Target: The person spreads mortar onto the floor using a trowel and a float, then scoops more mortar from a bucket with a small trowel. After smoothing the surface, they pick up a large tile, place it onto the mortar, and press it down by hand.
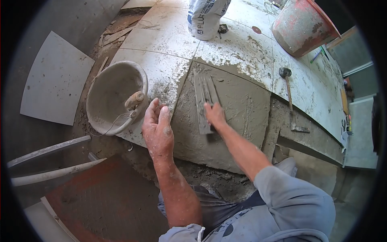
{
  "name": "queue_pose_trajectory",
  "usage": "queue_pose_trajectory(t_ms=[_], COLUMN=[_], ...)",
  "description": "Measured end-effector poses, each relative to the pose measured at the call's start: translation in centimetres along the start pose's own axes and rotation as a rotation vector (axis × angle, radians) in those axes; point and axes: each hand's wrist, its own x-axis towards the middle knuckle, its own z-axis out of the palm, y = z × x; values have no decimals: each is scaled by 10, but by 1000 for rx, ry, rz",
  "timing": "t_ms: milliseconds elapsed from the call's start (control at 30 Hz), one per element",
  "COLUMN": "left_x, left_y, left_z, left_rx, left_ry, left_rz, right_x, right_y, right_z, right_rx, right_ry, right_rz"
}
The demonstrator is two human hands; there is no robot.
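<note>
My right hand is wrapped round the handle of a long, flat plastering trowel. The blade is smeared with grey mortar and lies on a square patch of wet mortar, which has ridges and trowel marks across it. My left hand is raised at the patch's left edge, holding nothing, with its fingers loosely bent and the thumb apart. Just left of it stands a mortar-coated tub. A worn wooden tool handle rests inside, near the rim; its other end is hard to make out.
White tiles spattered with mortar surround the patch's far side. A hammer lies to the right, below a dirty red bucket. At the back stands a printed bag. On the left are a loose tile and a mortar-covered board.
</note>
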Motion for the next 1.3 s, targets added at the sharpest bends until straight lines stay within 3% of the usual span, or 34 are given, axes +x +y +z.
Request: queue_pose_trajectory(t_ms=[67, 300, 500, 800, 1100, 1167, 1300], left_x=[1, -1, -3, -3, -5, -6, -6], left_y=[0, 0, 0, 5, 4, 4, 2], left_z=[-1, -2, -2, -8, -6, -4, -5], left_rx=[13, 15, 30, 35, 26, 31, 25], left_ry=[12, 2, 5, 32, 14, 0, -1], left_rz=[-11, 1, 4, -3, 12, 13, 22], right_x=[-31, -10, 16, -42, 32, 20, 29], right_y=[8, -14, -34, 22, 0, -39, -65], right_z=[-8, -21, -27, -49, -17, -19, -5], right_rx=[-134, -127, -117, -278, -46, 218, 197], right_ry=[62, 106, -13, -69, 192, 107, -16], right_rz=[-36, -75, -52, -172, -212, -30, 105])
